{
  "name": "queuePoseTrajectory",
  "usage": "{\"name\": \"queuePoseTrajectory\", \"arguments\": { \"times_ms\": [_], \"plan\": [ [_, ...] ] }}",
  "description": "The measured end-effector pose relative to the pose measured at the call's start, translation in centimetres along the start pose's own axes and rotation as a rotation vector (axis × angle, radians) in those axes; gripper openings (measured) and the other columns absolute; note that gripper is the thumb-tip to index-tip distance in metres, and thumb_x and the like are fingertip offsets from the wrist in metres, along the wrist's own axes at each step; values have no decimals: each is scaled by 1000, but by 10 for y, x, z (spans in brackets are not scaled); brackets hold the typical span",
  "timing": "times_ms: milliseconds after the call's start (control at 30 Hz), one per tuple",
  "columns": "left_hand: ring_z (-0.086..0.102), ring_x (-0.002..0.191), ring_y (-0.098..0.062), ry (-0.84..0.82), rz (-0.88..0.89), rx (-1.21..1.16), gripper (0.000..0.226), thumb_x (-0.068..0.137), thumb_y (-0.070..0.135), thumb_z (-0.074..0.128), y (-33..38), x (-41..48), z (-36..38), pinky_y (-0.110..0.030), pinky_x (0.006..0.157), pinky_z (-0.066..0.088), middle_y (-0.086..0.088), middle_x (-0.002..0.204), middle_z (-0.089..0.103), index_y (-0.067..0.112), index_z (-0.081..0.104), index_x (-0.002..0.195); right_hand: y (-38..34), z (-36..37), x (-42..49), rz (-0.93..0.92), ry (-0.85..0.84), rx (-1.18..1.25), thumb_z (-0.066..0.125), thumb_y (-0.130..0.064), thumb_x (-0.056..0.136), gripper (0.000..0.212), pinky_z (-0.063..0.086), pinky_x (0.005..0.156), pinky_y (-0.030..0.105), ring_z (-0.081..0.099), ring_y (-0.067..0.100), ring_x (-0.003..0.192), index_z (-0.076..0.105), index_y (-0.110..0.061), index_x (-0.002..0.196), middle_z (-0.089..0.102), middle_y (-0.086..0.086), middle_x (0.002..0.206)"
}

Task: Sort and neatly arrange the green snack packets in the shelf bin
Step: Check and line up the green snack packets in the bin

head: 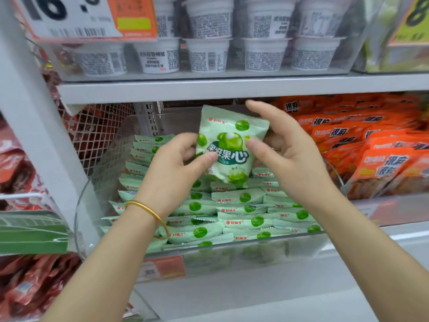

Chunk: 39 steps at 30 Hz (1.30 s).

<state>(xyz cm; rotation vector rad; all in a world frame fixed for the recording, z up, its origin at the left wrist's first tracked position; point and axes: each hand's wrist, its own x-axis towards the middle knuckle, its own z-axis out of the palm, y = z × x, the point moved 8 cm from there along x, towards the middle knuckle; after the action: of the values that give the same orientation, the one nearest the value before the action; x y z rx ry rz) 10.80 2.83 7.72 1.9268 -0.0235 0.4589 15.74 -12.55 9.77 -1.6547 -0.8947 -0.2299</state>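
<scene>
A clear plastic shelf bin [232, 249] holds several light-green snack packets [241, 220] stacked flat in rows. One green packet [229, 135] is held upright above the pile, its printed front facing me. My left hand [176, 168], with a gold bangle on the wrist, pinches the packet's lower left side between thumb and fingers. My right hand [285, 149] holds the packet's right edge, thumb on the front and fingers curled behind it.
Orange snack packets [362, 145] fill the bin to the right. White cups [209, 54] line the shelf above, whose edge [209, 89] hangs just over the held packet. Red packets [23, 287] and a green box [30, 235] sit at left. A price tag [76, 17] hangs top left.
</scene>
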Motion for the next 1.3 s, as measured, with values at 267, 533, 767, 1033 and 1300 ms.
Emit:
{"name": "queuePoseTrajectory", "arguments": {
  "times_ms": [267,533,767,1033,1300],
  "plan": [
    [68,93,-11,-191,-43,-104,36,84,11,62,2,-18,14,-22,83,53,-1,103,72,10,54,119,-2,10,-13,203,-83,183,55,-4,91,27,55,71,53,69,21,88,68,-25,104,68,2,111],
    [68,96,-11,-272,-71,-105,62,65,22,70,-1,-17,19,-28,89,53,1,110,69,15,50,123,12,12,-15,285,-23,294,52,-3,93,25,57,63,30,68,16,88,68,-20,104,68,8,109],
    [61,88,-5,-40,53,199,52,75,21,74,2,-18,3,-18,79,51,9,106,53,30,40,114,20,15,-9,296,75,334,57,-3,90,23,56,62,26,68,15,85,68,-22,97,68,7,105],
    [28,106,-6,63,271,641,84,61,73,51,18,-28,10,-3,87,18,11,116,31,20,46,126,18,16,-7,314,107,352,60,-9,89,14,55,55,30,68,15,76,64,-21,95,67,8,98],
    [43,106,-3,21,140,463,52,72,33,62,12,-20,7,-7,94,33,5,112,43,19,53,121,17,22,-3,370,29,510,39,-39,92,38,56,60,36,68,24,72,64,-13,102,66,9,87]
  ]
}}
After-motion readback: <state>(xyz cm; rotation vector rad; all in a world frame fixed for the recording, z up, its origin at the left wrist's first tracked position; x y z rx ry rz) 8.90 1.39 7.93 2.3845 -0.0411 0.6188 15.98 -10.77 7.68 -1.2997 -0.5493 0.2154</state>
